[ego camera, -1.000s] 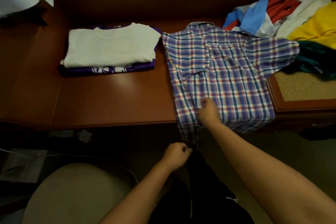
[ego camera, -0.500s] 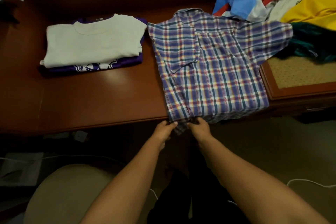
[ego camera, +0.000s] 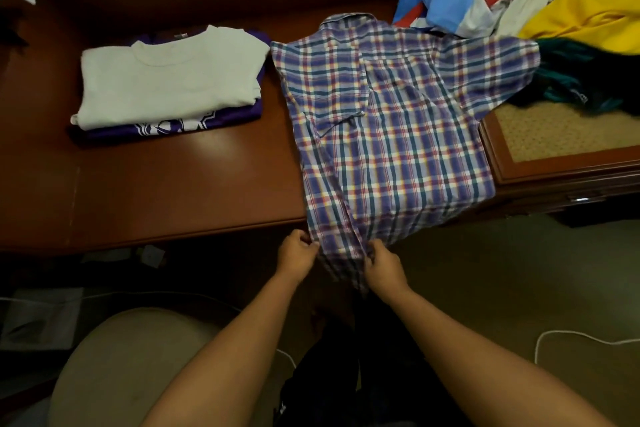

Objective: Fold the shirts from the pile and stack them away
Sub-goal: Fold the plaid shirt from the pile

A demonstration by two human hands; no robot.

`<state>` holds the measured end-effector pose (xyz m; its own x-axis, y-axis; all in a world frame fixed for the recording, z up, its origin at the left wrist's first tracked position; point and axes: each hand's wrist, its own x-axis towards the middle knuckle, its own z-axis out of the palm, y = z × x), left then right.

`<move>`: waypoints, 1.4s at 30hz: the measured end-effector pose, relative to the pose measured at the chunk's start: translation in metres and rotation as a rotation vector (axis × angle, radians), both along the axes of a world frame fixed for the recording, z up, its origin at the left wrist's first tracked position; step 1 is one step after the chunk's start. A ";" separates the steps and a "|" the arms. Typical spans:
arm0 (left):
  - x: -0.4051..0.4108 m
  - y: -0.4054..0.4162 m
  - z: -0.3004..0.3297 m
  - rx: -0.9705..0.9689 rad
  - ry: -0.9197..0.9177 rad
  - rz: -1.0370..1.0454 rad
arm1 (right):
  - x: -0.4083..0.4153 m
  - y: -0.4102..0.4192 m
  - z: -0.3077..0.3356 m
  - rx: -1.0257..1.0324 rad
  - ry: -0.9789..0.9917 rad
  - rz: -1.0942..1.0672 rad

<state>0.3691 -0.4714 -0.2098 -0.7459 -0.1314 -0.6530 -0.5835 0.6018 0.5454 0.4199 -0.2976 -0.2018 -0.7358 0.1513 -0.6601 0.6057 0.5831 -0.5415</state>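
Head view: left hand [ego camera: 297,254] and right hand [ego camera: 382,265] each pinch plaid shirt [ego camera: 391,135] hem.

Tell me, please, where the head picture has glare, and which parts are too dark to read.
Head view: soft glare on the wooden table in front of the folded white shirt; the floor under the table edge is too dark to read; the plaid shirt and both hands are lit well.

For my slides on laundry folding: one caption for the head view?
Both hands pinch the plaid shirt hem at the table edge, beside two folded shirts.
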 end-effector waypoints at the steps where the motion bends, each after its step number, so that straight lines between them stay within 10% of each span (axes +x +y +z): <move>1: 0.000 -0.003 0.000 -0.040 -0.009 -0.007 | 0.001 0.004 0.000 0.026 -0.025 0.018; 16: -0.081 0.005 0.061 0.123 0.165 -0.001 | -0.122 0.015 0.067 -0.007 0.219 -0.063; 31: -0.273 0.032 0.051 -0.519 0.362 -0.532 | -0.365 0.050 0.044 0.107 0.114 -0.091; 42: -0.288 0.018 0.039 -0.473 0.222 -0.624 | -0.406 0.046 0.045 0.027 0.254 -0.088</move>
